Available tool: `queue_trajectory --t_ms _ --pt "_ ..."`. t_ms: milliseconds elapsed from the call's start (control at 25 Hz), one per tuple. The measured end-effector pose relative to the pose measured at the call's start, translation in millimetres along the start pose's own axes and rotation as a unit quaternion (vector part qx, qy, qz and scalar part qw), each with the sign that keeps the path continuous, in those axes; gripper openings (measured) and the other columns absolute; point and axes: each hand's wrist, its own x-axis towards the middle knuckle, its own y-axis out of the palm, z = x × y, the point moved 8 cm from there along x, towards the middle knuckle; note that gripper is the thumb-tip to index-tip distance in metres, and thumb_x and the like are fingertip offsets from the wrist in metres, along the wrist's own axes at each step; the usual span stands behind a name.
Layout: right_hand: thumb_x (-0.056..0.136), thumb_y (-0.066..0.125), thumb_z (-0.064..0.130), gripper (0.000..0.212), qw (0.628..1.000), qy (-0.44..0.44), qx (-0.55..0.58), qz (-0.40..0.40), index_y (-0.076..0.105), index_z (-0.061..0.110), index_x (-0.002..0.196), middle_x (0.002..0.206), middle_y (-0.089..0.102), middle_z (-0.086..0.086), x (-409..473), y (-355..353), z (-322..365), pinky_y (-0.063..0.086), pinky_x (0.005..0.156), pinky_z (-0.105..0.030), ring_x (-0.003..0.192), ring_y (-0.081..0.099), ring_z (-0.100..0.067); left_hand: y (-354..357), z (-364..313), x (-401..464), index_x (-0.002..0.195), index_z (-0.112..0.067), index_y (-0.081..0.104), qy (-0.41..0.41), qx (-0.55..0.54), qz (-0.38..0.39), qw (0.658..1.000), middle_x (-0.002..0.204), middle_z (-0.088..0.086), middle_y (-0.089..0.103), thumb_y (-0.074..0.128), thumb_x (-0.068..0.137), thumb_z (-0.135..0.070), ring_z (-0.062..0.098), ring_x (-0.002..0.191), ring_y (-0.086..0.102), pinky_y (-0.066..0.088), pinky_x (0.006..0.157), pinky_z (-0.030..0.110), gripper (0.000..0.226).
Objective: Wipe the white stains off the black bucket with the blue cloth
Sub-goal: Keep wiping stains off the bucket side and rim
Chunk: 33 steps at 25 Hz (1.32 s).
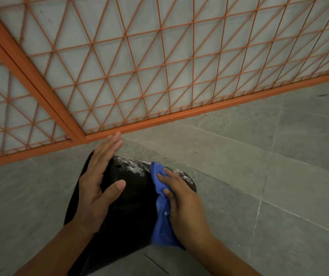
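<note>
A black bucket [131,206] lies on its side low in the centre of the frame, on a grey tiled floor [279,176], its far edge pointing toward the upper part of the picture. White stains [133,166] speckle that far edge in a band running from just right of the left hand to the bucket's right corner.

The left hand [97,188] rests flat on the bucket's left flank, fingers straight and close together, reaching past the far edge, thumb spread wide to the right over the dark surface; it grips nothing.

The right hand [181,204] is bunched around the blue cloth [162,212] on the bucket's right side. Its fingertips [164,173] press the cloth's upper end against the stained edge, so the remaining white marks lie just left of and beyond the fingers. The rest of the cloth trails down under the palm toward the bottom of the frame.

An orange metal grille [139,66] with diagonal bars fills the upper half of the frame, its bottom rail just beyond the left fingertips.
</note>
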Motion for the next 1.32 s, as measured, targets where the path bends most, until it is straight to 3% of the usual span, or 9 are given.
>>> queue_trajectory --t_ms 120,280,400,520,720,920,1120,1200,1320 --pt "0.093 0.045 0.006 0.033 0.997 0.054 -0.021 -0.049 0.057 0.021 0.120 0.131 0.039 0.019 4.2 -13.9 -24.6 0.029 0.108 -0.016 0.126 0.036 -0.002 -8.5 -0.2 -4.5 0.137 -0.005 0.043 -0.008 -0.016 -0.012 1.000 0.151 0.009 0.038 0.047 0.088 -0.062 0.022 0.144 0.031 0.023 0.117 0.028 0.076" --pt "0.092 0.045 0.004 0.034 0.999 0.044 0.010 -0.029 0.055 0.018 0.121 0.130 0.033 0.019 -12.9 -7.9 -7.3 0.017 0.086 0.011 0.127 0.027 0.001 -11.5 -2.2 -9.4 0.137 -0.004 0.042 0.003 -0.005 -0.001 1.000 0.151 0.012 0.038 0.046 0.089 -0.062 0.024 0.144 0.032 0.023 0.117 0.031 0.076" --pt "0.093 0.045 0.007 0.032 1.000 0.001 -0.009 -0.003 0.056 0.020 0.120 0.129 0.041 0.017 0.0 -1.2 -1.1 0.022 0.096 0.003 0.123 0.032 0.005 -13.0 -2.8 -12.5 0.137 0.001 0.041 0.004 0.011 -0.008 1.000 0.150 0.015 0.038 0.045 0.090 -0.061 0.026 0.144 0.031 0.023 0.118 0.032 0.078" --pt "0.093 0.045 0.007 0.029 0.995 0.062 -0.029 -0.070 0.057 0.017 0.118 0.123 0.046 0.015 3.1 -18.5 -30.3 0.027 0.095 0.001 0.119 0.045 -0.004 -12.7 -4.5 -12.1 0.136 0.003 0.041 0.003 -0.002 -0.007 1.000 0.150 0.015 0.038 0.046 0.090 -0.059 0.027 0.144 0.031 0.022 0.118 0.033 0.078" --pt "0.094 0.043 0.007 0.034 0.998 0.049 -0.015 -0.038 0.053 0.020 0.123 0.129 0.034 0.021 -12.4 -6.9 -17.9 0.013 0.095 0.006 0.126 0.026 0.004 -6.8 -7.9 -8.8 0.137 0.004 0.041 0.013 -0.006 0.010 1.000 0.152 0.014 0.037 0.046 0.090 -0.059 0.027 0.145 0.029 0.021 0.119 0.037 0.079" --pt "0.092 0.046 0.005 0.030 0.988 0.106 -0.028 -0.106 0.056 0.015 0.118 0.126 0.054 0.002 -0.2 -28.0 -49.4 0.027 0.090 -0.004 0.119 0.050 -0.016 -6.9 -5.8 -7.5 0.137 0.000 0.042 -0.003 -0.028 -0.001 1.000 0.152 0.011 0.038 0.053 0.087 -0.048 0.024 0.145 0.028 0.020 0.119 0.034 0.070" --pt "0.094 0.042 0.013 0.034 0.996 0.072 -0.016 -0.051 0.049 0.021 0.126 0.130 0.035 0.020 -12.4 -13.3 -28.4 0.015 0.097 0.000 0.123 0.029 0.003 -3.2 -7.4 -6.4 0.137 0.002 0.041 0.009 -0.005 0.022 1.000 0.153 0.012 0.037 0.046 0.089 -0.058 0.027 0.146 0.026 0.018 0.120 0.042 0.077" --pt "0.094 0.044 0.013 0.032 0.996 0.063 -0.026 -0.048 0.051 0.019 0.124 0.127 0.048 0.013 1.5 -15.6 -34.7 0.021 0.088 0.007 0.114 0.039 0.002 -3.8 -7.6 -8.2 0.136 0.002 0.042 0.004 0.004 0.014 1.000 0.151 0.014 0.037 0.045 0.089 -0.060 0.026 0.146 0.026 0.018 0.120 0.038 0.078" --pt "0.093 0.044 0.009 0.030 0.986 0.123 -0.032 -0.107 0.053 0.013 0.122 0.125 0.058 -0.005 3.2 -33.1 -59.9 0.027 0.082 -0.002 0.115 0.051 -0.014 -5.9 -7.9 -9.9 0.136 -0.001 0.042 -0.003 -0.016 0.003 1.000 0.152 0.012 0.038 0.047 0.088 -0.060 0.026 0.146 0.026 0.018 0.120 0.042 0.076"
